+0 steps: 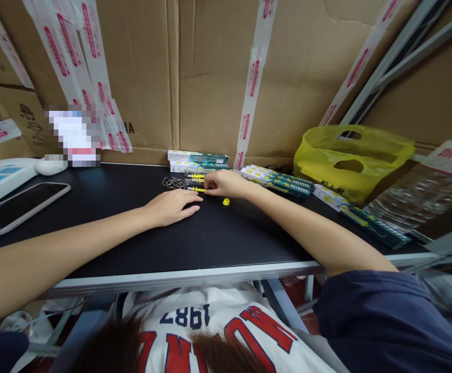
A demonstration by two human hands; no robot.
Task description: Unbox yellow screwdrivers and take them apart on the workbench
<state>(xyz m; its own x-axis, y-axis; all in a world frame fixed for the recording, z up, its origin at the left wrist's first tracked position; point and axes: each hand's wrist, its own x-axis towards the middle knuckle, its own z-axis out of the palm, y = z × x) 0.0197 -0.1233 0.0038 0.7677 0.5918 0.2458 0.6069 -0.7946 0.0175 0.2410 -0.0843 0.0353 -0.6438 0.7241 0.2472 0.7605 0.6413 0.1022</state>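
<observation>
Where hands (170, 209) nearly meet, a rod (199, 190) (yellow) shows

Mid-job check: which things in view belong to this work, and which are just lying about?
Likely part of the work:
yellow stick in the right hand
yellow cap
metal wires
slim boxes

Likely just lying about:
phone
yellow plastic bag
white block with blue panels

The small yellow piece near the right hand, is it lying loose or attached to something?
Loose: the small yellow piece sits by itself on the black tabletop, a gap separating it from the right hand.
</observation>
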